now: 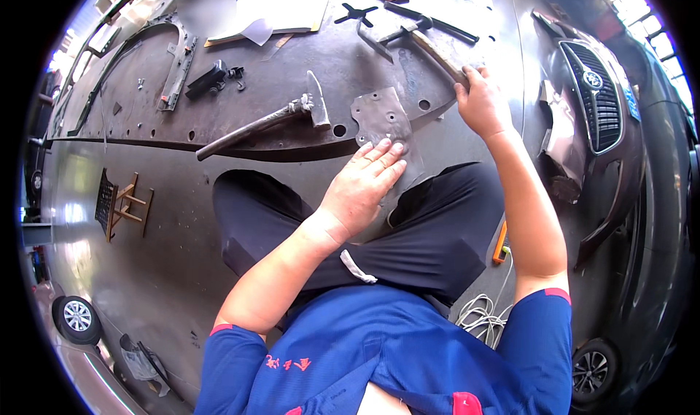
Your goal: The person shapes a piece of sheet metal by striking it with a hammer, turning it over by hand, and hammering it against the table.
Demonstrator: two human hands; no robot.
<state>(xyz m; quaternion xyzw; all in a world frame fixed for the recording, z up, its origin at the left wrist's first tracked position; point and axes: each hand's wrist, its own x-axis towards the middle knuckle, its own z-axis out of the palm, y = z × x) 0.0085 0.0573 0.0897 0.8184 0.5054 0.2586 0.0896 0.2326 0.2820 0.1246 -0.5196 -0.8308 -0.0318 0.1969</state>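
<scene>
Under the fingers of my left hand (364,185) is a grey metal plate (378,110) with several small holes. It lies at the table's near edge. These fingers press together over its near end, and the thumb is hidden. My right hand (481,103) is wrapped around the end of a wooden handle, that of a hammer (435,52) whose dark head points away from me, over the table. A second hammer (264,119), with a taped handle and a narrow curved head, rests left of the plate.
The dark metal table (284,72) carries papers (273,10), a black clamp-like part (214,79), a long metal strip (175,74) and a black bar (432,21). A wooden stool (125,205) stands on the left. Coiled cable (481,319) lies beside me; a car bumper (594,101) is at right.
</scene>
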